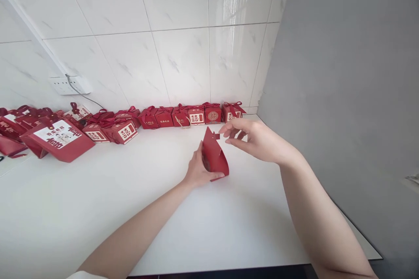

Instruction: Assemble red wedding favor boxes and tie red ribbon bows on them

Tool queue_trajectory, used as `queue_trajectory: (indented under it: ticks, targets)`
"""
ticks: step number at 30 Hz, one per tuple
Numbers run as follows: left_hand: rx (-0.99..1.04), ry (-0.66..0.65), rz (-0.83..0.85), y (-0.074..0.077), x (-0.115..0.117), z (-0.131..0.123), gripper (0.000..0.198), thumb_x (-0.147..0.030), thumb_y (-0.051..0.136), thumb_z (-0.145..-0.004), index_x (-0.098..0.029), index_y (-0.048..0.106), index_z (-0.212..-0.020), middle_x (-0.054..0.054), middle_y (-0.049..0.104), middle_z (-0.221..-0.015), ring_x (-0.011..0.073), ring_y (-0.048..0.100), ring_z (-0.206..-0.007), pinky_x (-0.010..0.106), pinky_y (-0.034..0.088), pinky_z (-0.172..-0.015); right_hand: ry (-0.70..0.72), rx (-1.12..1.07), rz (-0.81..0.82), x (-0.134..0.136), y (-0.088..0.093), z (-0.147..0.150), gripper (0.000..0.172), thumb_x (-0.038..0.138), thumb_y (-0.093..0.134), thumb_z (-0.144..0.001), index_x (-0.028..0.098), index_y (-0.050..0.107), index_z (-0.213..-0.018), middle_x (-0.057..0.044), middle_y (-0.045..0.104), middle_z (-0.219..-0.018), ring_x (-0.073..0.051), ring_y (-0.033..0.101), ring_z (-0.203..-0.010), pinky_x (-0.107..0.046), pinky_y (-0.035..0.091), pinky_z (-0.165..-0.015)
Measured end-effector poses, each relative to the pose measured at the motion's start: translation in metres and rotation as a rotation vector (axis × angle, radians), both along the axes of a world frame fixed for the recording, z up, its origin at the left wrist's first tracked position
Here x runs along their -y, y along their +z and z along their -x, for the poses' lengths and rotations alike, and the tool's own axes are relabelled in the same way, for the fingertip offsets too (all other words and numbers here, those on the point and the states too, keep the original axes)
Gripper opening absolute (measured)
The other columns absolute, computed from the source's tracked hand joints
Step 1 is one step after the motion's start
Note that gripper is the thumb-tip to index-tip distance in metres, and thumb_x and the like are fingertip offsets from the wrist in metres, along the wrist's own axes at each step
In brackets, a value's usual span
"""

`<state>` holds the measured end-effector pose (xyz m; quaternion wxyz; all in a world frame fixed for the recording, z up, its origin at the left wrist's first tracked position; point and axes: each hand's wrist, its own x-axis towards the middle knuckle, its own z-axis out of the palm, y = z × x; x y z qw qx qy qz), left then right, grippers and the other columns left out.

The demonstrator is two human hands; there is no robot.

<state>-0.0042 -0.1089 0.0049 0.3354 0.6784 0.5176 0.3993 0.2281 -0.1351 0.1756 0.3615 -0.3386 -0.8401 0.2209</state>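
We see the left hand (199,169) grasping a partly folded red paper gift box (214,152) at the middle of the white desk (163,226), thumb along its lower edge. The right hand (252,138), fingers parted and holding nothing, hangs just beside the box's upper end. Behind, we note ribbon-tied red gift boxes (165,118) lined along the tiled wall (180,65).
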Motion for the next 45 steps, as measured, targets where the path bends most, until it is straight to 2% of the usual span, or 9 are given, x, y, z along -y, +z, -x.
queue_trajectory:
  ticks: [6, 9, 13, 20, 28, 33, 36, 39, 45]
  targets:
    - [-0.092, 0.111, -0.018, 0.002, -0.009, 0.008, 0.122, -0.061, 0.083, -0.057, -0.024, 0.022, -0.156, 0.017, 0.051, -0.133, 0.041, 0.04, -0.133, 0.059, 0.028, -0.112, -0.184, 0.132, 0.367, -0.028, -0.032, -0.002, 0.06, 0.059, 0.08, -0.069, 0.025, 0.067, -0.117, -0.011, 0.071, -0.102, -0.029, 0.068, -0.077, -0.042, 0.055, -0.066]
    - [0.078, 0.05, -0.024, 0.002, -0.01, 0.012, 0.071, -0.062, 0.069, -0.076, -0.025, 0.055, -0.135, 0.011, 0.061, -0.119, 0.0329, 0.053, -0.12, 0.051, 0.037, -0.108, 0.009, 0.195, 0.582, -0.056, -0.059, 0.003, 0.04, 0.06, 0.077, -0.072, 0.027, 0.074, -0.093, -0.007, 0.075, -0.089, -0.027, 0.069, -0.074, -0.041, 0.056, -0.071]
    - [0.198, 0.024, 0.005, 0.005, -0.022, 0.021, 0.045, -0.06, 0.056, -0.088, -0.021, 0.066, -0.109, 0.009, 0.063, -0.119, 0.0262, 0.061, -0.112, 0.039, 0.048, -0.099, 0.299, -0.269, 0.765, -0.084, -0.101, 0.014, 0.043, 0.056, 0.07, -0.081, 0.027, 0.07, -0.113, -0.003, 0.071, -0.12, -0.028, 0.066, -0.111, -0.044, 0.052, -0.098]
    - [0.29, -0.159, 0.091, 0.017, -0.034, 0.03, 0.047, -0.058, 0.054, -0.09, -0.018, 0.068, -0.111, 0.008, 0.071, -0.113, 0.026, 0.063, -0.113, 0.039, 0.049, -0.1, 0.211, -0.623, 0.741, -0.096, -0.161, 0.037, 0.056, 0.062, 0.051, -0.092, 0.023, 0.055, -0.132, -0.008, 0.062, -0.136, -0.028, 0.061, -0.122, -0.048, 0.046, -0.107]
    - [0.305, -0.055, 0.002, 0.003, -0.041, 0.033, 0.04, -0.06, 0.05, -0.092, -0.02, 0.056, -0.088, 0.004, 0.066, -0.097, 0.02, 0.062, -0.097, 0.034, 0.049, -0.093, 0.265, -0.569, 0.631, -0.094, -0.155, 0.031, 0.055, 0.051, 0.066, -0.086, 0.024, 0.054, -0.132, -0.008, 0.061, -0.137, -0.027, 0.059, -0.124, -0.046, 0.044, -0.108]
    - [0.325, -0.008, -0.055, 0.001, -0.041, 0.033, 0.058, -0.058, 0.05, -0.093, -0.026, 0.037, -0.139, 0.009, 0.054, -0.135, 0.022, 0.053, -0.125, 0.036, 0.045, -0.105, 0.254, -0.537, 0.609, -0.096, -0.158, 0.033, 0.062, 0.052, 0.066, -0.086, 0.025, 0.05, -0.139, -0.007, 0.056, -0.143, -0.027, 0.052, -0.131, -0.045, 0.04, -0.113]
    - [0.313, -0.028, -0.086, 0.004, -0.036, 0.03, 0.074, -0.055, 0.045, -0.096, -0.032, 0.007, -0.156, 0.011, 0.043, -0.148, 0.0225, 0.047, -0.135, 0.038, 0.044, -0.109, 0.118, -0.619, 0.539, -0.089, -0.16, 0.049, 0.077, 0.055, 0.06, -0.089, 0.029, 0.026, -0.153, -0.007, 0.049, -0.148, -0.026, 0.052, -0.131, -0.045, 0.042, -0.111]
    - [0.253, -0.047, -0.183, 0.006, -0.029, 0.027, 0.072, -0.053, 0.039, -0.099, -0.033, 0.001, -0.158, 0.009, 0.032, -0.158, 0.0225, 0.038, -0.143, 0.038, 0.038, -0.115, -0.147, -0.75, 0.329, -0.072, -0.158, 0.074, 0.078, 0.058, 0.044, -0.097, 0.036, -0.001, -0.157, -0.004, 0.034, -0.157, -0.023, 0.046, -0.136, -0.042, 0.038, -0.115]
    - [0.091, 0.075, -0.298, 0.005, -0.023, 0.026, 0.074, -0.057, 0.032, -0.099, -0.03, -0.002, -0.159, 0.005, 0.022, -0.165, 0.023, 0.025, -0.151, 0.038, 0.03, -0.121, -0.268, -0.561, 0.106, -0.051, -0.16, 0.096, 0.07, 0.055, 0.032, -0.101, 0.03, 0.0, -0.158, -0.002, 0.023, -0.162, -0.021, 0.019, -0.151, -0.04, 0.019, -0.124]
